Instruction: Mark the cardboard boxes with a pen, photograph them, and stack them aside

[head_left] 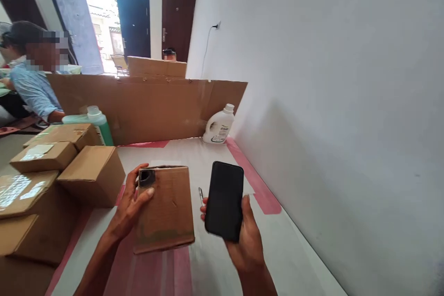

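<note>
Only the head view here. Lower middle of the frame: the left hand (pixel 133 201) is clamped on a small cardboard box (pixel 166 212), thumb pressed on its top face near a dark patch at the upper left corner, fingers wrapped round the left side. The box sits tilted over the table (pixel 208 157); can't tell if its lower edge rests on the surface or hangs free.

Just right of it, the right hand (pixel 248 236) holds a phone (pixel 225 201) from below, screen dark, fingers curled round the edges. A thin pen-like thing (pixel 200 195) shows between box and phone, too small to be sure.

Left edge: a stack of bigger boxes (pixel 92 171) with a green bottle (pixel 99 122) behind. A cardboard screen (pixel 156 106) runs across the middle, with a white jug (pixel 218 125) at its right end. A person in a blue shirt (pixel 34 88) sits upper left.

What worries me: the box is held at one corner only, so it could twist out and drop. The phone grip looks low too, and it's top-heavy, so a bump against the box might tip it out.
</note>
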Tool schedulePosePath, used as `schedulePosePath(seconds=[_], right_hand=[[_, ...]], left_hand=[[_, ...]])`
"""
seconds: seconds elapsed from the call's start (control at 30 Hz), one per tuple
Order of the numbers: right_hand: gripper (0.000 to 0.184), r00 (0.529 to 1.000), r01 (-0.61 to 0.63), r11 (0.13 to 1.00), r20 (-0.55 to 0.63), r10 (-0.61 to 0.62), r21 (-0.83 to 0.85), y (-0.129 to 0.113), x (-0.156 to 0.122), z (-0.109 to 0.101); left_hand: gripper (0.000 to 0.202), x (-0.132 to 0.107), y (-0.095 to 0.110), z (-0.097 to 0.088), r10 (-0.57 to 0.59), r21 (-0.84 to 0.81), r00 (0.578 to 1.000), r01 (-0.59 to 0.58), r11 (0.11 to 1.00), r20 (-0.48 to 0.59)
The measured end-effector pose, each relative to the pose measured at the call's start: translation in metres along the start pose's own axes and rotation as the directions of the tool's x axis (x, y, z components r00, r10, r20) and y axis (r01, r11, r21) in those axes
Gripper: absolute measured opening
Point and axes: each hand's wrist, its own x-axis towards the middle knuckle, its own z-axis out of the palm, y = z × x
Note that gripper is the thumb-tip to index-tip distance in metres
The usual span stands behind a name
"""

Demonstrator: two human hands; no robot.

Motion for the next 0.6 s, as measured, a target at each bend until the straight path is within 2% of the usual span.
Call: schedulePosePath(seconds=[0.07, 0.1, 0.13, 0.2, 0.27, 0.37, 0.47, 0.53, 0.6], right_hand=[[0.073, 0.977, 0.018, 0.965, -0.199, -0.073, -0.263, 0.003, 0.029, -0.044], [0.076, 0.954, -0.025, 0.884, -0.275, -0.118, -0.466, 0.007, 0.042, -0.068], [0.079, 0.913, -0.122, 0.739, -0.366, -0.177, -0.662, 0.012, 0.054, -0.09], [0.072, 0.851, -0.239, 0.617, -0.468, -0.24, -0.75, 0.02, 0.072, -0.13], [0.059, 0.812, -0.319, 0.517, -0.51, -0.284, -0.795, 0.025, 0.08, -0.157], [0.045, 0.811, -0.354, 0.368, -0.478, -0.338, -0.86, 0.026, 0.08, -0.179], [0.039, 0.828, -0.345, 0.261, -0.423, -0.367, -0.902, 0.023, 0.077, -0.191], [0.041, 0.828, -0.347, 0.146, -0.376, -0.416, -0.926, 0.024, 0.076, -0.196], [0.05, 0.797, -0.347, -0.001, -0.294, -0.527, -0.938, 0.031, 0.077, -0.194]], left_hand=[[0.066, 0.012, 0.001, -0.003, -0.03, -0.018, 1.0, 0.029, 0.999, -0.001], [0.065, 0.018, 0.001, -0.004, -0.045, -0.038, 0.999, 0.045, 0.998, 0.003], [0.063, 0.025, 0.001, -0.006, -0.062, -0.059, 0.998, 0.063, 0.996, 0.007], [0.058, 0.04, -0.001, -0.007, -0.091, -0.11, 0.996, 0.092, 0.99, 0.016], [0.056, 0.056, -0.007, -0.006, -0.134, -0.21, 0.99, 0.14, 0.968, 0.039], [0.057, 0.083, -0.021, -0.003, -0.192, -0.367, 0.976, 0.216, 0.905, 0.102], [0.056, 0.107, -0.034, -0.001, -0.215, -0.405, 0.969, 0.247, 0.88, 0.124], [0.056, 0.116, -0.041, 0.0, -0.224, -0.428, 0.966, 0.259, 0.866, 0.13], [0.058, 0.119, -0.047, 0.0, -0.231, -0.459, 0.962, 0.272, 0.846, 0.145]])
